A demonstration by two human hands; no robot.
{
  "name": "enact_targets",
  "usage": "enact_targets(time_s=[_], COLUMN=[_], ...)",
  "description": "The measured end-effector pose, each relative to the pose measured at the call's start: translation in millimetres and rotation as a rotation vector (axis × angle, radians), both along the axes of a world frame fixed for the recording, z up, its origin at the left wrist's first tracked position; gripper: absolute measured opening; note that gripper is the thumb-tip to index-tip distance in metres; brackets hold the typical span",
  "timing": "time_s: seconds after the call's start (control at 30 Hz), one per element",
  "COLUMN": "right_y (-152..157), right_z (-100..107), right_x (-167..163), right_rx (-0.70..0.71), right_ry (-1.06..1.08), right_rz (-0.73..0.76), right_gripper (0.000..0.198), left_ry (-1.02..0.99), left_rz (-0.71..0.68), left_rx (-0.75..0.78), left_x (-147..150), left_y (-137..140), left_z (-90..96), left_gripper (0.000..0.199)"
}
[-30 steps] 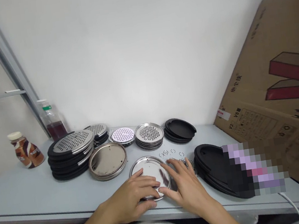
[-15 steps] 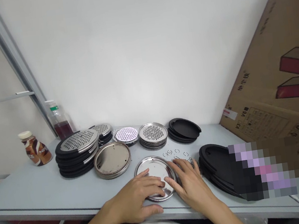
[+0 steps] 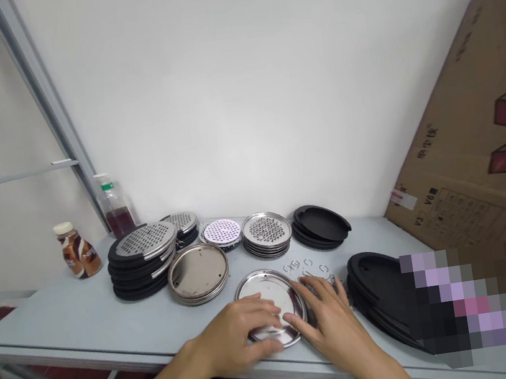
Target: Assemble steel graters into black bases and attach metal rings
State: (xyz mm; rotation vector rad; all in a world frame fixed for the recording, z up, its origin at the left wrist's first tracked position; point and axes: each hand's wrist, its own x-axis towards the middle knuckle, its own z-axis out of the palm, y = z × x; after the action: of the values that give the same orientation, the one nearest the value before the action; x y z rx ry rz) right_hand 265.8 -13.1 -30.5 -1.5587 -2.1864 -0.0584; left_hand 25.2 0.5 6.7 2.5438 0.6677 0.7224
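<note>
A round shiny metal disc [image 3: 267, 291] with a raised rim and a small hole near its far edge lies flat by the table's front edge. My left hand [image 3: 243, 335] reaches over its left and near side, fingers apart, covering part of it. At its right rim is my right hand [image 3: 331, 323], fingers spread, with the thumb over the disc. Neither hand grips anything, and whether the fingertips touch the metal is hard to tell. Several small wire rings [image 3: 308, 262] lie just beyond my right hand, which partly hides them.
Along the table [image 3: 88, 328] stand stacks of black-rimmed graters [image 3: 143, 261], plain metal discs [image 3: 201, 269], grater discs [image 3: 266, 231] and black round trays [image 3: 322, 227]. More black pieces [image 3: 374, 285] lie right, beside a blurred patch. Two bottles [image 3: 78, 252] [image 3: 116, 205] and a large carton [image 3: 464, 153] flank them.
The whole view has shifted, so everything appears slightly further right and lower. Both hands stay around the disc with almost the same spread fingers.
</note>
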Motion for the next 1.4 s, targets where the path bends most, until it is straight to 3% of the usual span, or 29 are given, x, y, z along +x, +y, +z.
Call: enact_targets(time_s=[0.1,0.17,0.27,0.37,0.47,0.77,1.2,1.3,1.4], right_y=[0,-1,-3,-4,-4,-4,-2,1,3], right_z=[0,2,6,9,10,10,14,12,11], right_x=[0,0,-1,-2,-2,-1,3,6,6], right_rx=[-0.01,-0.016,-0.035,-0.051,-0.046,-0.087,-0.192,-0.223,-0.233], right_ry=[0.013,0.019,0.012,-0.004,-0.008,-0.002,0.026,0.032,0.033], right_rz=[-0.005,-0.012,-0.016,-0.012,-0.004,-0.003,0.003,0.023,0.028], right_gripper=[0.053,0.054,0.059,0.063,0.064,0.07,0.094,0.098,0.096], left_ry=[-0.052,0.032,0.264,0.321,0.356,0.306,0.192,0.164,0.126], left_rz=[0.23,0.425,0.684,0.758,0.747,0.744,0.751,0.751,0.733], left_rx=[0.122,0.192,0.15,0.08,0.033,0.041,0.057,0.082,0.123], left_x=[-2,-5,-14,-25,-35,-44,-46,-45,-40], left_y=[23,52,106,148,166,170,170,158,126], left_z=[11.8,23.5,37.5,39.8,33.6,20.5,28.9,38.2,47.9], left_gripper=[0.022,0.032,0.057,0.07,0.076,0.068,0.05,0.048,0.051])
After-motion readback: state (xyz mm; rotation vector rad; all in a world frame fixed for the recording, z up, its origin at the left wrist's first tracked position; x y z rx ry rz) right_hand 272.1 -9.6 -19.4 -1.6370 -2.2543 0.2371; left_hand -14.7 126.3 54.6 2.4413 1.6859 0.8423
